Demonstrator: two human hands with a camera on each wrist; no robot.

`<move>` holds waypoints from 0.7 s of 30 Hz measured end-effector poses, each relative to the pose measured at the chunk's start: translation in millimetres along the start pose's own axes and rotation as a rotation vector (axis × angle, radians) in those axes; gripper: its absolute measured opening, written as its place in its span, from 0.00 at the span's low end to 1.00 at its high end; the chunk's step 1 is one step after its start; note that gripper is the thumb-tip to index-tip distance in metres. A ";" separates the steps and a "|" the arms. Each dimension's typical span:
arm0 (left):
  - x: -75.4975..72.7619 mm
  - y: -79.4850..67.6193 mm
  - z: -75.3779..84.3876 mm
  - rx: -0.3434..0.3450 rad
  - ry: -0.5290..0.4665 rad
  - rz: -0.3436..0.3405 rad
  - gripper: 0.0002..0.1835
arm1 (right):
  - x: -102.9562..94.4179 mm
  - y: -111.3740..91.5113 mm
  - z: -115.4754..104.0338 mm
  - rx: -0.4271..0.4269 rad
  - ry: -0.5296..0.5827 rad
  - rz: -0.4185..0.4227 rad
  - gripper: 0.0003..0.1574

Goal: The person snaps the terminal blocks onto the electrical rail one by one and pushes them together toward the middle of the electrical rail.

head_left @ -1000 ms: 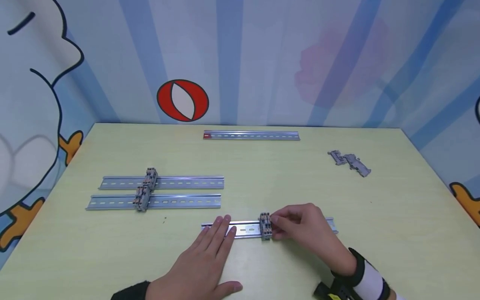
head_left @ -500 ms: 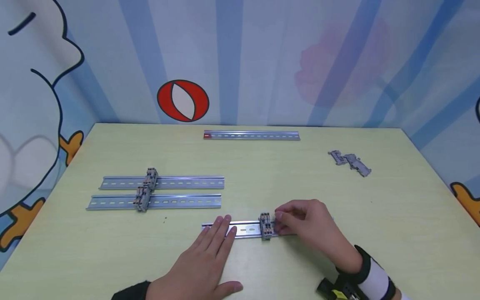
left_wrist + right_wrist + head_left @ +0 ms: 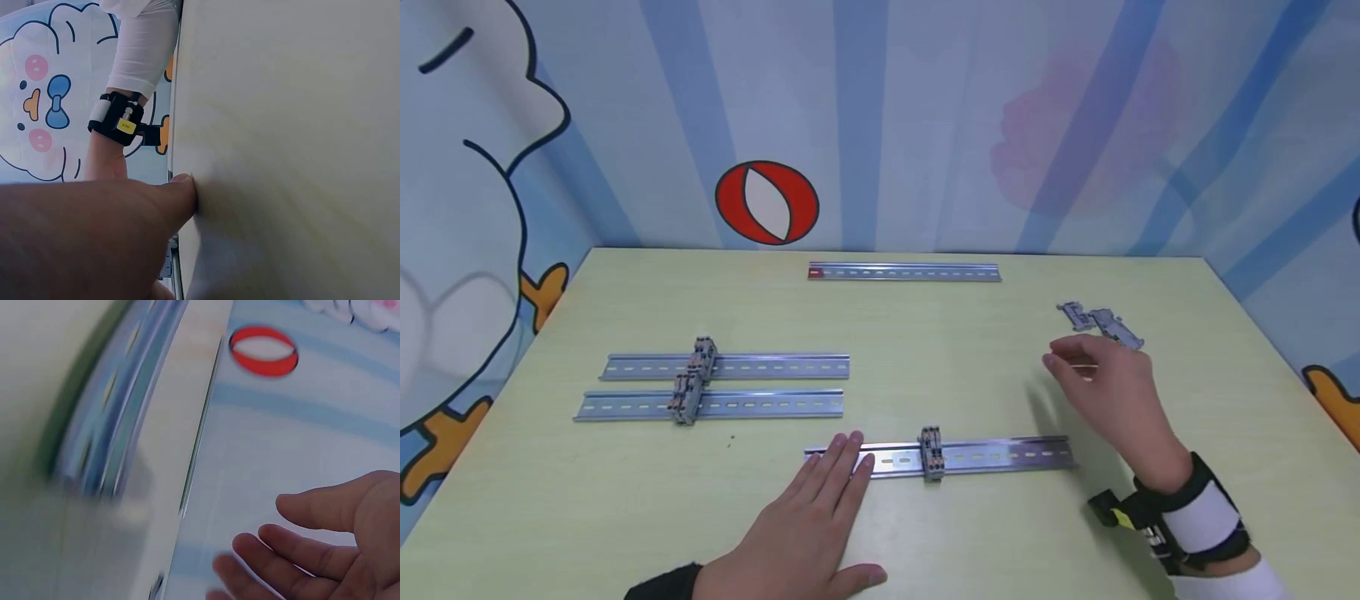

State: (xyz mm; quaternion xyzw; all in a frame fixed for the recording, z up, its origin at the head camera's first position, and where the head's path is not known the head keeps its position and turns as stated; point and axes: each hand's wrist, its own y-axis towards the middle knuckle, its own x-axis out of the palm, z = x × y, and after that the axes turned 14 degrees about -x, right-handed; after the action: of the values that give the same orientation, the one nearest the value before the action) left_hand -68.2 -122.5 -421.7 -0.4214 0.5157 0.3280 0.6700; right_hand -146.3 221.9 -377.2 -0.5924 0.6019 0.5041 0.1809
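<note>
My left hand [image 3: 790, 525] lies with straight fingers across the left end of the front slotted metal DIN rail [image 3: 1007, 455]. A small group of grey terminal blocks [image 3: 932, 454] sits upright across that rail near its middle. To the right, my right hand [image 3: 1108, 404] is above the table, just in front of two loose flat grey terminal block pieces [image 3: 1114, 327]. Its thumb [image 3: 312, 509] stands apart from the loosely bent fingers, and nothing is between them in the right wrist view. The left wrist view shows mostly my left thumb [image 3: 178, 200] beside the tabletop.
Two parallel DIN rails [image 3: 782, 404] lie at the left, with grey terminal blocks [image 3: 692, 379] standing across both. Another DIN rail [image 3: 910, 272] with a red mark at its left end lies along the back edge. A printed wall [image 3: 917, 125] rises behind the table.
My right hand has left the terminal blocks on the front rail and moved right and back towards the loose grey pieces. The rail's right half shows again. My left hand has stayed put.
</note>
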 end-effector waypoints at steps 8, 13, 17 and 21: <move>-0.6 0.0 -0.2 -0.003 0.005 -0.019 0.55 | -22.9 -4.2 71.4 0.191 -0.072 -0.203 0.36; 0.4 -0.6 -1.0 0.003 0.007 -0.011 0.55 | -27.2 -2.7 95.3 0.266 -0.030 -0.456 0.49; 2.0 -0.1 -1.2 -0.005 0.013 -0.012 0.55 | -27.1 -2.6 97.9 0.235 -0.111 -0.492 0.46; 1.6 0.8 -1.3 -0.005 0.010 -0.023 0.55 | -29.6 -5.9 91.4 0.189 -0.222 -0.415 0.28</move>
State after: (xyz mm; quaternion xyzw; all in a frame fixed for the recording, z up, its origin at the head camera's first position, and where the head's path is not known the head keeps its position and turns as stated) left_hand -69.0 -123.3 -423.6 -0.4307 0.5135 0.3195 0.6699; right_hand -168.8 313.9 -394.4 -0.6247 0.4881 0.4597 0.4002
